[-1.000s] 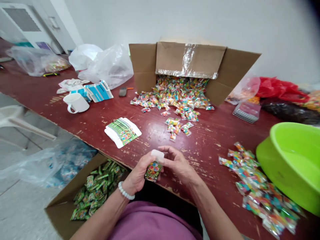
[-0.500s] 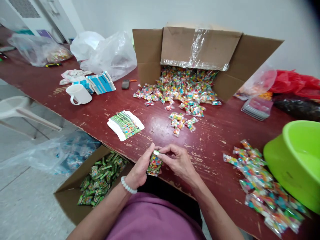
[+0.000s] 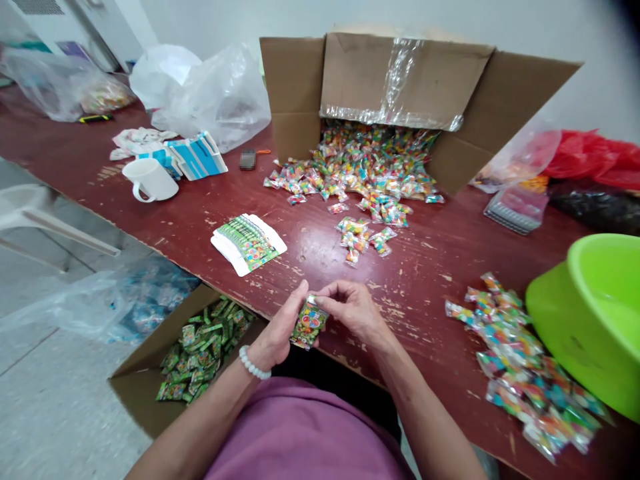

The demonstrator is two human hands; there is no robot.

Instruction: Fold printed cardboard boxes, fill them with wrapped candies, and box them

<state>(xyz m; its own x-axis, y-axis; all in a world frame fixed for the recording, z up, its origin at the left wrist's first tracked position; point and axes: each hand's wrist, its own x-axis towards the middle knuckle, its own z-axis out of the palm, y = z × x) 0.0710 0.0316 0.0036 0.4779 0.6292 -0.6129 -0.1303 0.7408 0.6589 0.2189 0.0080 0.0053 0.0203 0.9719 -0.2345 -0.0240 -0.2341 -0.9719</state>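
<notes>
My left hand (image 3: 281,331) is closed around a small green printed candy box (image 3: 307,325), held upright near the table edge in front of me. At the box's top, my right hand (image 3: 354,308) pinches the white flap between thumb and fingers. Fanned out to the left on the table lies a stack of flat green cartons (image 3: 250,243). Beyond my hands is a small group of clear-wrapped candies (image 3: 356,240). Below the table edge on my left, an open carton (image 3: 143,393) holds many filled green boxes (image 3: 200,353).
A large cardboard box (image 3: 400,80) on its side spills wrapped candies (image 3: 360,160). At right stand a green basin (image 3: 560,313) and another candy pile (image 3: 525,373). A white mug (image 3: 157,180), a blue-and-white carton (image 3: 200,157) and plastic bags (image 3: 225,100) are at left.
The box is tilted slightly more, and its white top flap now looks pressed lower under my right fingers. My view has shifted a little; the surrounding things look unmoved.
</notes>
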